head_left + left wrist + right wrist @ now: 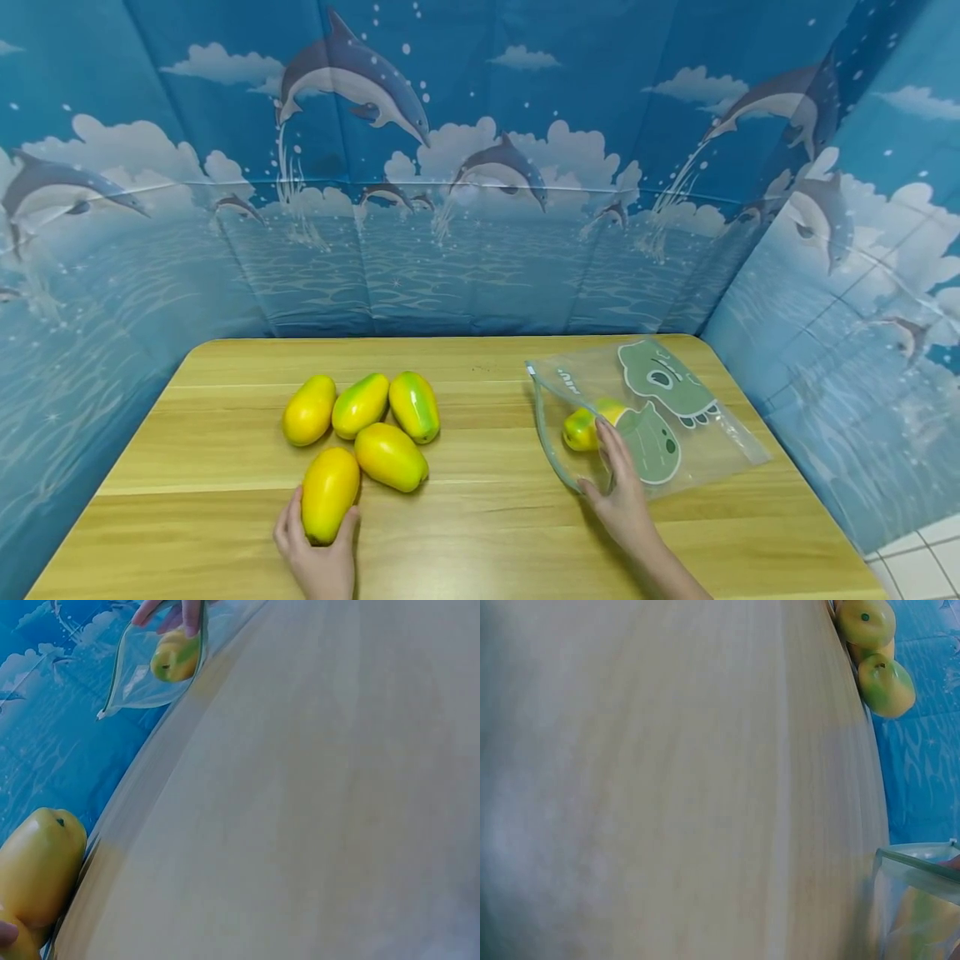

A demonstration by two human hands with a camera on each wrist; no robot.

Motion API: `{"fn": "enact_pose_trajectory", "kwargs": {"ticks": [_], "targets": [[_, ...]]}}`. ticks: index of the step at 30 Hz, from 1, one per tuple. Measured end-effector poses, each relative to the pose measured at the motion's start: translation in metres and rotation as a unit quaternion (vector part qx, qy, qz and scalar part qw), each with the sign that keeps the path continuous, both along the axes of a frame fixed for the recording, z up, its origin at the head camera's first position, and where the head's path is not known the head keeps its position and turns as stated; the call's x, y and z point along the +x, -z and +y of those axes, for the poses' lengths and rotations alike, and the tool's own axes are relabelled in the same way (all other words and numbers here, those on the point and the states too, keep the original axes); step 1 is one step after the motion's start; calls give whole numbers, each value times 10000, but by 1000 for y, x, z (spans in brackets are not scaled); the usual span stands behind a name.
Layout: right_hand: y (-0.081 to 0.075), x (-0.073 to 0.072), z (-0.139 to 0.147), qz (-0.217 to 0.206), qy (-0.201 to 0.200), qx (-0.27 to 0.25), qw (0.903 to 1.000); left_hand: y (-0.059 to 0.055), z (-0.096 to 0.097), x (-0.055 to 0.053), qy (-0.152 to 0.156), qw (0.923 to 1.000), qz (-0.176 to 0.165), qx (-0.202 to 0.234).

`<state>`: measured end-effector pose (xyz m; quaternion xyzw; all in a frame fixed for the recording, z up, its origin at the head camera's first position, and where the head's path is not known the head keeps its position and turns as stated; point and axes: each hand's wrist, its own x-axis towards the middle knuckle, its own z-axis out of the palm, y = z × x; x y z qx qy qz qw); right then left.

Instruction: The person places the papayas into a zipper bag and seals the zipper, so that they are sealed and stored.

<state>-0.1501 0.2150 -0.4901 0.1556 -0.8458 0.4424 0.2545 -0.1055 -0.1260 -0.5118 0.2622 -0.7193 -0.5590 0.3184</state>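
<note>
In the head view my left hand [318,554] grips a yellow papaya [330,496] at the front of a loose group, thumb on its right side and fingers on its left. Just behind it lie several more yellow papayas, one of them a green-streaked papaya [414,407]. My right hand [621,500] holds the mouth edge of a clear zip bag [720,467] with green cartoon animal prints. The bag's mouth gapes toward the left. Inside it, near the mouth, lies another yellow-green papaya [581,429], partly covered by my fingers and a print.
The wooden table [480,533] carries everything. A blue curtain [480,258] printed with dolphins hangs along its back and sides. White floor tiles [922,562] show at the lower right.
</note>
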Motion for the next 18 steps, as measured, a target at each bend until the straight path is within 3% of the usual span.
{"fn": "enact_pose_trajectory", "kwargs": {"ticks": [9,16,18], "targets": [[3,-1,1,-143,-16,7,9999,0,-8,-2,-65,9994,-221,252],[1,-1,1,12,-23,40,10000,-1,-8,-4,-113,9903,-250,1365],[0,0,0,96,-31,58,9999,-1,-7,-4,-167,9892,-184,1442]]}}
